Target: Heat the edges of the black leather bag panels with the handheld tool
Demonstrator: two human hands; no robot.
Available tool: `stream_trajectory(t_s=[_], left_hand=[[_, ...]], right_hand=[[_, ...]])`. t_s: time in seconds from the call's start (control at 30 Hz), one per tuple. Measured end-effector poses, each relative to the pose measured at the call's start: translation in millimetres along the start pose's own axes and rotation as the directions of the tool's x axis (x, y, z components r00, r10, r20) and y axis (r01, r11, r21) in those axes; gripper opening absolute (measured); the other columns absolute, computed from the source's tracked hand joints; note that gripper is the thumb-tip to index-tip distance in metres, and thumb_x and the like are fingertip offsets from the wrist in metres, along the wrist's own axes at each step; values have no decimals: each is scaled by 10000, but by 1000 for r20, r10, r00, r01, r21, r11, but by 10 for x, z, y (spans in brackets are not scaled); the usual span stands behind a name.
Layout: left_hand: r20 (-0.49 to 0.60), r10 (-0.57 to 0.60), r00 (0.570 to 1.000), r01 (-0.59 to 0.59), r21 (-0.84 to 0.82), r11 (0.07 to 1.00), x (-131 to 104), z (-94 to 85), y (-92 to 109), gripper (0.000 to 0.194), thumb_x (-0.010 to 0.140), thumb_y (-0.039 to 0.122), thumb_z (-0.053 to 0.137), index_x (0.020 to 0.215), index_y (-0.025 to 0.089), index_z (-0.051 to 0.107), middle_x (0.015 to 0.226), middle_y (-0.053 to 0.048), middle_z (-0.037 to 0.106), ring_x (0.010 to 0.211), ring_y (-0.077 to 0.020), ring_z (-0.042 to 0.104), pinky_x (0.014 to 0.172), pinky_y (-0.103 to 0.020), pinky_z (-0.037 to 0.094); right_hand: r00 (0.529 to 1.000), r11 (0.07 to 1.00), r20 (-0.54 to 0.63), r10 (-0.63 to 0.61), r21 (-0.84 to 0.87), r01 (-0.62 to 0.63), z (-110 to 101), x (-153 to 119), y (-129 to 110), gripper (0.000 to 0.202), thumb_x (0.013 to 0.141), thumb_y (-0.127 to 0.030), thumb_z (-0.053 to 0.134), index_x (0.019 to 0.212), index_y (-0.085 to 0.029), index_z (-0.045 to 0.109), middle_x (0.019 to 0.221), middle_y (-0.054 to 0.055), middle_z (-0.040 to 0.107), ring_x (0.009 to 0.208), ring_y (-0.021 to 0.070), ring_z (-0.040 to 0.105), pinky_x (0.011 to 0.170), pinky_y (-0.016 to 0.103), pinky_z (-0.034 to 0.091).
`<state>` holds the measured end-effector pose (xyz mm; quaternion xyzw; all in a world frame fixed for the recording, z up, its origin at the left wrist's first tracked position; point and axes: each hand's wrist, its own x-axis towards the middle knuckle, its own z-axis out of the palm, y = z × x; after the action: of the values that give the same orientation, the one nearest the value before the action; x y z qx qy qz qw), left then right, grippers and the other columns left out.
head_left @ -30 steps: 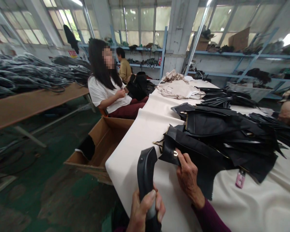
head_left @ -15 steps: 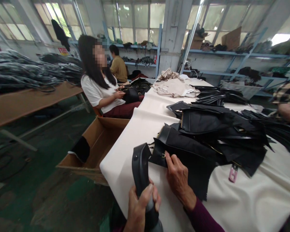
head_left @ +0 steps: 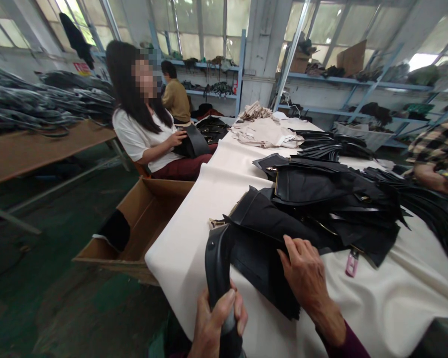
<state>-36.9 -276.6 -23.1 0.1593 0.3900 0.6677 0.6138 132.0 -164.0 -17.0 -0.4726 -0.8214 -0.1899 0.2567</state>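
My left hand [head_left: 218, 318] is wrapped round a black leather strap [head_left: 217, 261] at the bottom centre. The strap's upper end, with a dark stud, meets a gold clasp [head_left: 217, 223] beside a black leather panel [head_left: 265, 263]. My right hand [head_left: 308, 273] lies at the right edge of that panel, thumb and fingers bent at the edge of the black piece above it; whether they pinch it is hidden. Behind are stacked black bag pieces [head_left: 313, 186] with gold zips. A pink clip-like object [head_left: 352, 263] rests on the white cloth to the right.
An open cardboard box [head_left: 145, 223] stands left of the white-covered table [head_left: 182, 238]. Beyond it a seated person [head_left: 142, 134] holds a black piece. Beige pieces [head_left: 265, 132] and black strips lie farther back. At the right edge are another person's checked sleeve and hand.
My right hand has moved right, away from the strap end, and the small flap with gold hardware is no longer in view. The view has shifted slightly. The seated person's black piece is raised.
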Motion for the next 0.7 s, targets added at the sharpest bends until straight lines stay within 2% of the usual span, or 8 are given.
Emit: stream_trajectory(t_s=[0.03, 0.1, 0.2, 0.33, 0.5, 0.6, 0.7], left_hand=[[6, -1, 1000, 1, 3, 1000, -5, 5, 4, 277, 750, 407, 669, 805, 159, 558, 503, 50, 514, 353, -78, 468, 381, -198, 281], [15, 5, 1000, -6, 16, 1000, -22, 21, 24, 252, 764, 389, 657, 818, 163, 557, 514, 46, 515, 368, -83, 470, 395, -207, 293], [-8, 13, 1000, -13, 64, 998, -56, 54, 75, 197, 803, 350, 617, 836, 169, 548, 539, 40, 520, 409, -90, 478, 433, -226, 324], [-9, -12, 1000, 13, 128, 992, -85, 77, 113, 186, 837, 360, 573, 842, 178, 537, 565, 37, 517, 446, -89, 465, 456, -229, 333], [46, 21, 999, -27, 142, 989, -102, 87, 111, 195, 838, 370, 572, 829, 178, 540, 562, 38, 501, 437, -90, 458, 444, -231, 325], [10, 32, 999, -33, 134, 990, -107, 87, 129, 210, 834, 374, 581, 807, 170, 542, 561, 34, 505, 440, -91, 464, 446, -230, 327], [-42, 53, 998, -49, 92, 995, -90, 47, 122, 191, 837, 354, 588, 812, 169, 548, 569, 34, 514, 449, -91, 480, 454, -229, 345]], right_hand=[[999, 999, 19, -31, -9, 31, 19, -54, -32, 182, 902, -141, 500, 981, -82, 654, 754, 91, 587, 741, 241, 529, 645, 371, 462], [988, 988, -14, -155, 7, 155, 57, -188, -152, 200, 897, -70, 470, 941, -74, 665, 670, 60, 554, 661, 208, 487, 575, 334, 415], [950, 952, -81, -301, 32, 305, 97, -356, -341, 240, 885, -17, 465, 1061, 3, 627, 664, 63, 564, 644, 198, 462, 549, 331, 385], [953, 952, -47, -299, 62, 301, 103, -402, -413, 271, 895, -13, 444, 1116, 27, 595, 675, 68, 571, 643, 201, 462, 536, 342, 387], [944, 943, -30, -329, 39, 330, 103, -408, -432, 299, 873, 10, 422, 1116, 63, 587, 698, 97, 597, 645, 217, 467, 519, 353, 402], [947, 946, -8, -321, 40, 321, 89, -472, -493, 324, 864, 20, 398, 1130, 80, 574, 713, 113, 610, 644, 224, 485, 528, 359, 425], [949, 948, 101, -297, 151, 281, 4, -430, -458, 327, 900, -28, 362, 1130, 21, 589, 752, 108, 619, 680, 225, 535, 563, 344, 463]])
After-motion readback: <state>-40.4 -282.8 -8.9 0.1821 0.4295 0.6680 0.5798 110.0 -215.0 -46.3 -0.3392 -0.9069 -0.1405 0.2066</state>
